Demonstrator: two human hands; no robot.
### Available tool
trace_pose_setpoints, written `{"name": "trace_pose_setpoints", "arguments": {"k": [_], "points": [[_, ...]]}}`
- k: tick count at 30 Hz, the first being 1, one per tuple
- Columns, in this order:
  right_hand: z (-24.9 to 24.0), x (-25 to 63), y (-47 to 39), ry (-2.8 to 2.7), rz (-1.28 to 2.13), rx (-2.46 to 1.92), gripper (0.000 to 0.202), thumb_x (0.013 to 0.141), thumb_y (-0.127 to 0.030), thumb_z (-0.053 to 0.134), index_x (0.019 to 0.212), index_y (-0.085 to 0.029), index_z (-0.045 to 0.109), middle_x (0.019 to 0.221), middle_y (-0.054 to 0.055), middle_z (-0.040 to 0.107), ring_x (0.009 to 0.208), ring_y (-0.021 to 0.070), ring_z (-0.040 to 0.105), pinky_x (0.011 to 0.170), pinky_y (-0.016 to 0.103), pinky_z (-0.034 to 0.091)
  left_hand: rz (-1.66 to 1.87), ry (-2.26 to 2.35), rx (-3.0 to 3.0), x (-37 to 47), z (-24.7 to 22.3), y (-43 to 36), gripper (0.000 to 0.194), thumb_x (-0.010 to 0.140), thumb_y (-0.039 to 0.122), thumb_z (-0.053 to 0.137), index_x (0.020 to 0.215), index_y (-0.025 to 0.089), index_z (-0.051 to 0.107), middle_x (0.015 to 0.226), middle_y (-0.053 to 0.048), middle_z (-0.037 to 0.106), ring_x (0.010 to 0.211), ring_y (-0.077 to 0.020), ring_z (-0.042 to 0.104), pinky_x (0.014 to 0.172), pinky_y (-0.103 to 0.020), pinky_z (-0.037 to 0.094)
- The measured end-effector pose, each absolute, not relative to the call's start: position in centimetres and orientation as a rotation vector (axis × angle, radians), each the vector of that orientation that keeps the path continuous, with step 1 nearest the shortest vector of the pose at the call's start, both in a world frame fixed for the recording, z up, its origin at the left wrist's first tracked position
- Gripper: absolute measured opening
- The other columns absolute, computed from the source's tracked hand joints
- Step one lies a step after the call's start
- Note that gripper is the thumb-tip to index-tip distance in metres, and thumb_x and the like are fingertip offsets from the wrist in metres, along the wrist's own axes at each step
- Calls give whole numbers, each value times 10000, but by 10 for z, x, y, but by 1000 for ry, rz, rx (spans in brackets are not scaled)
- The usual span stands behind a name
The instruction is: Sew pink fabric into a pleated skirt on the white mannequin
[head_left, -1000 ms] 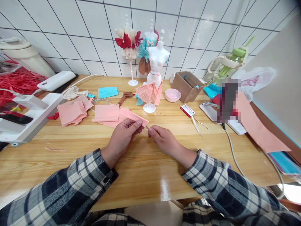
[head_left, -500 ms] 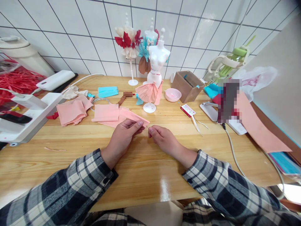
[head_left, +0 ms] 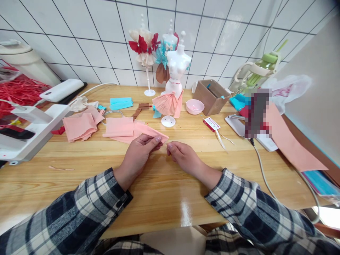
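My left hand (head_left: pixel 140 154) pinches the tip of a pink sheet (head_left: pixel 145 130) that spreads back to the left over the table. Close to its right, my right hand (head_left: pixel 186 156) is closed, thumb against forefinger, at a thin strand by the sheet's tip; what its fingers hold is too small to name. A folded pink piece (head_left: pixel 120 126) lies on the left part of the sheet. Behind the hands stands a white mannequin (head_left: pixel 178 67) with a pleated pink skirt (head_left: pixel 169 102) around its lower part.
Two dressed mannequins stand behind. A pink bowl (head_left: pixel 195 106), a cardboard box (head_left: pixel 211 96) and a tag (head_left: pixel 211 124) lie to the right. More pink pieces (head_left: pixel 81 125) and a white power strip (head_left: pixel 34 136) are at the left. A cable (head_left: pixel 261 166) crosses the right side.
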State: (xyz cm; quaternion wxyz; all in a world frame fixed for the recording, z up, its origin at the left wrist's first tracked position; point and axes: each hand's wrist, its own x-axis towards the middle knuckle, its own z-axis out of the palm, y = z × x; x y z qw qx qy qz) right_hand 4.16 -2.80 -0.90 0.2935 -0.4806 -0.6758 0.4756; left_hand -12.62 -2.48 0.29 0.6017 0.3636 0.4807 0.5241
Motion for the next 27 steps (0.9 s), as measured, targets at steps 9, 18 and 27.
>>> {"name": "trace_pose_setpoints", "arguments": {"k": [9,18,27], "points": [[-8,41,-28,-1794,1264,-1280,395,971,-493,357,736,-212,507,587,-48,453,558,115,434,563,233,351,1212,1109,848,-126,2,-25,268,632,367,841,749,160,718,740,-10,707,726,-130,630,750,-253,497],[-9,41,-29,-1788,1262,-1269,405,967,-506,362,713,-215,482,580,-46,449,551,117,422,552,235,341,1211,1111,854,-126,3,-25,271,631,369,840,761,161,726,749,-16,716,737,-140,640,766,-270,501],[-6,40,-29,-1815,1205,-1272,409,965,-494,361,676,-216,441,600,-35,454,573,123,417,560,242,323,1213,1104,848,-126,4,-25,269,629,368,843,756,160,730,742,-15,714,729,-131,636,755,-261,501]]}}
